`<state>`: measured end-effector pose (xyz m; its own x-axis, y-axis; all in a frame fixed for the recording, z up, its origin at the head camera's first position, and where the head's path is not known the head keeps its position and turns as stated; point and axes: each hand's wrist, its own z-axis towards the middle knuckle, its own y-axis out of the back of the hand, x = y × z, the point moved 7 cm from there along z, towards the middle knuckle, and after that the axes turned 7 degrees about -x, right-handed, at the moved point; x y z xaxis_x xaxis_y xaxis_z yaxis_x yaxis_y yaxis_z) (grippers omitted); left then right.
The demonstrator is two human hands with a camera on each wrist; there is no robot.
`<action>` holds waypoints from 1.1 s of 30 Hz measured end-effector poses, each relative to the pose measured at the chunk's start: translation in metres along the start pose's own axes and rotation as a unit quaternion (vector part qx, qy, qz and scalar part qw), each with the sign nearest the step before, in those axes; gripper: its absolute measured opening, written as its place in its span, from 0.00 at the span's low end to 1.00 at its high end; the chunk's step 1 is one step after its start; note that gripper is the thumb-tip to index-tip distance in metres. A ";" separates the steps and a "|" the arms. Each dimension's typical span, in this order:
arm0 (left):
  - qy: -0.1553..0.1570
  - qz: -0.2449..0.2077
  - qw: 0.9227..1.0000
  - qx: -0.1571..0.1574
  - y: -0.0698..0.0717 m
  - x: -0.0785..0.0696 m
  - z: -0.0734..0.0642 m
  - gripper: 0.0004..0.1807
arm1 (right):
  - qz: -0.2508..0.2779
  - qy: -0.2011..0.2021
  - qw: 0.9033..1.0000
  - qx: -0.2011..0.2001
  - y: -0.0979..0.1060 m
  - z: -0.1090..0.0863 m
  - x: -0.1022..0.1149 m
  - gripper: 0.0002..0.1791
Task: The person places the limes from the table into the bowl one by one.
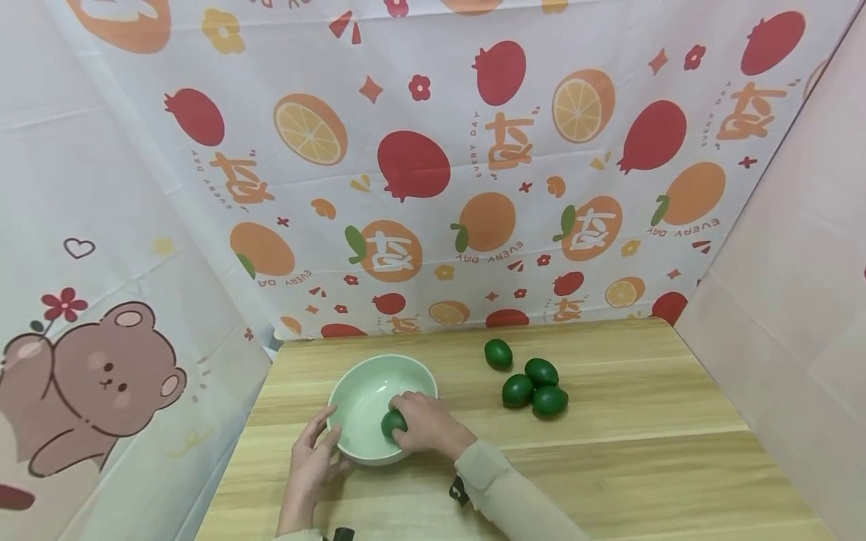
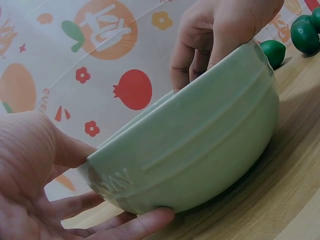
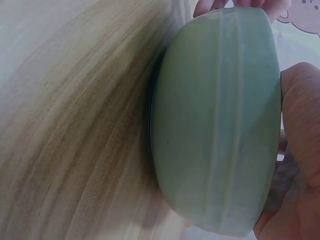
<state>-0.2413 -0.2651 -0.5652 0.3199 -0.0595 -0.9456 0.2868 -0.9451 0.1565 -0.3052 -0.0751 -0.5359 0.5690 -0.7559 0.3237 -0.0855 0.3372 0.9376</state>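
Spanning the back, a fruit-print cloth (image 1: pixel 433 240) hangs behind a wood-grain tabletop (image 1: pixel 643 466), and a cloth bearing a printed brown bear (image 1: pixel 111 383) covers the left side. On the left part of the tabletop stands a pale green ribbed bowl (image 1: pixel 365 398), upright. The left hand (image 1: pixel 315 454) grips its left side, thumb at the rim and the other fingers spread against the outer wall and low beneath it. The right hand (image 1: pixel 429 423) reaches over the bowl's right rim, pinching a dark green lime (image 1: pixel 392 423) inside between thumb and fingers. Right of the bowl, three limes (image 1: pixel 550 402) cluster closely; a single lime (image 1: pixel 498 354) lies near them, farther back.
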 end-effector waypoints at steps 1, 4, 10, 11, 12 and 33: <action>0.001 0.001 1.000 0.000 0.000 0.001 0.000 0.30 | -0.001 0.000 1.000 0.001 0.000 -0.001 0.000 0.26; 0.004 0.001 1.000 -0.001 -0.001 0.002 0.000 0.30 | 0.000 0.001 1.000 0.005 0.000 -0.003 0.000 0.26; 0.002 -0.003 1.000 -0.001 -0.001 0.002 0.000 0.30 | -0.003 0.004 1.000 0.007 0.001 -0.003 0.000 0.27; 0.002 -0.005 1.000 -0.001 -0.001 0.002 0.000 0.30 | -0.002 0.005 1.000 0.007 0.001 -0.003 0.000 0.26; 0.003 -0.005 1.000 -0.002 -0.001 0.002 -0.001 0.30 | 0.000 0.007 1.000 0.007 0.001 -0.003 0.000 0.26; 0.008 -0.003 1.000 -0.001 -0.004 -0.003 -0.002 0.30 | 0.020 0.012 0.996 -0.080 0.075 -0.007 -0.010 0.27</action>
<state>-0.2413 -0.2604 -0.5624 0.3329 -0.0495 -0.9417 0.2907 -0.9446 0.1524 -0.3117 -0.0380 -0.4699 0.5878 -0.7265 0.3561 0.0219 0.4542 0.8906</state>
